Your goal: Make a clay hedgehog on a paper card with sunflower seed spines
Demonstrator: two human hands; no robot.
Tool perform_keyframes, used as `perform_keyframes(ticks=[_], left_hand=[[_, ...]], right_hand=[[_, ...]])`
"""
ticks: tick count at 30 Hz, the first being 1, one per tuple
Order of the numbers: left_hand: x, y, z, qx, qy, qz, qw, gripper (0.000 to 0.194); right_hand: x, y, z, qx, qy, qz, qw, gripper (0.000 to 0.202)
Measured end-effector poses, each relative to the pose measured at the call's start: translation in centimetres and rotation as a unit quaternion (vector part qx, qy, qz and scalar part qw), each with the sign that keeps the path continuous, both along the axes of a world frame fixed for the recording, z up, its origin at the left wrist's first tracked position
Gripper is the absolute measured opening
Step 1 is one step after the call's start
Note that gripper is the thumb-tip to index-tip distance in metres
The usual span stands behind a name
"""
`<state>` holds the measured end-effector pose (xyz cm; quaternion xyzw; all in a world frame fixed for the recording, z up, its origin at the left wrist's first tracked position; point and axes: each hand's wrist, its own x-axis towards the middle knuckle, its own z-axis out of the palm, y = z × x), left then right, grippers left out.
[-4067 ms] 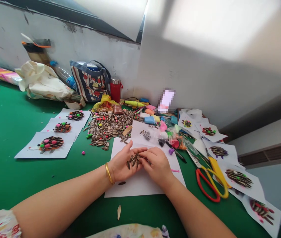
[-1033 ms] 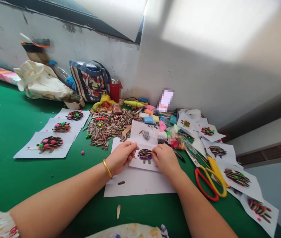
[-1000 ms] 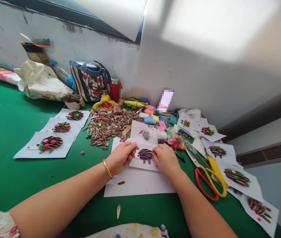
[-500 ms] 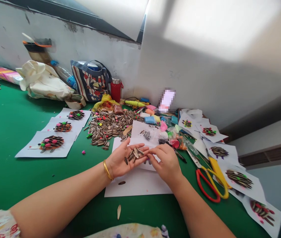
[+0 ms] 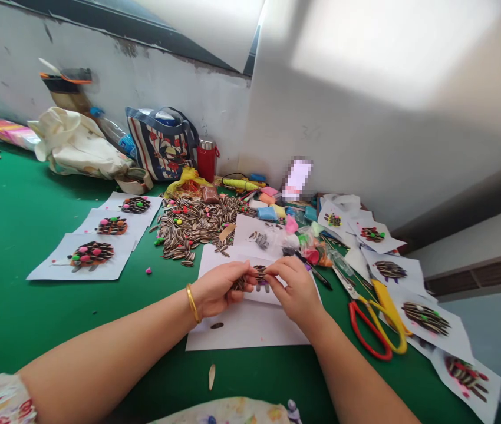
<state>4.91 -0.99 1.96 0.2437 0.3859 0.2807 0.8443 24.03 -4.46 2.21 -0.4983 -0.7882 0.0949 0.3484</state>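
My left hand (image 5: 223, 288), with a gold bangle at the wrist, is curled round several striped sunflower seeds (image 5: 239, 284). Close beside it, my right hand (image 5: 295, 288) has its thumb and fingertips pinched together at a cluster of seeds (image 5: 259, 273) on a white paper; what the pinch holds is too small to make out. Grey and purple bits show below that cluster. Under both hands lie white sheets (image 5: 250, 327), one bearing a single dark seed (image 5: 217, 325). Behind the hands spreads a large seed pile (image 5: 193, 227) with small coloured balls.
Finished seed pictures lie at left (image 5: 51, 262) and along the right (image 5: 458, 330). Scissors (image 5: 372, 330) with red and yellow handles rest right of my right hand. Clay pieces, a red flask (image 5: 207, 162) and bags (image 5: 162, 144) stand at the back of the green table (image 5: 33, 330).
My left hand has turned from an open, upward palm to curled fingers around the seeds, uncovering the seed cluster on the paper. My right hand has barely moved.
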Motion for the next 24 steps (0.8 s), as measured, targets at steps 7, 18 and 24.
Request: perform_keyframes(ticks=[7,18,24], left_hand=[[-0.1,-0.2,-0.1,0.078,0.004,-0.062,0.995,0.030],[-0.1,-0.2,0.3,0.090,0.027,-0.041,0.995,0.035],[-0.2,0.1,0.2,0.102,0.053,-0.028,0.993,0.035]], right_hand=[[-0.2,-0.2,0.0,0.003,0.024,0.036,0.999,0.021],[-0.8,-0.6,-0.4,-0.026,0.068,0.036,0.997,0.007],[-0.2,-0.1,-0.9,-0.071,0.070,0.026,0.995,0.011]])
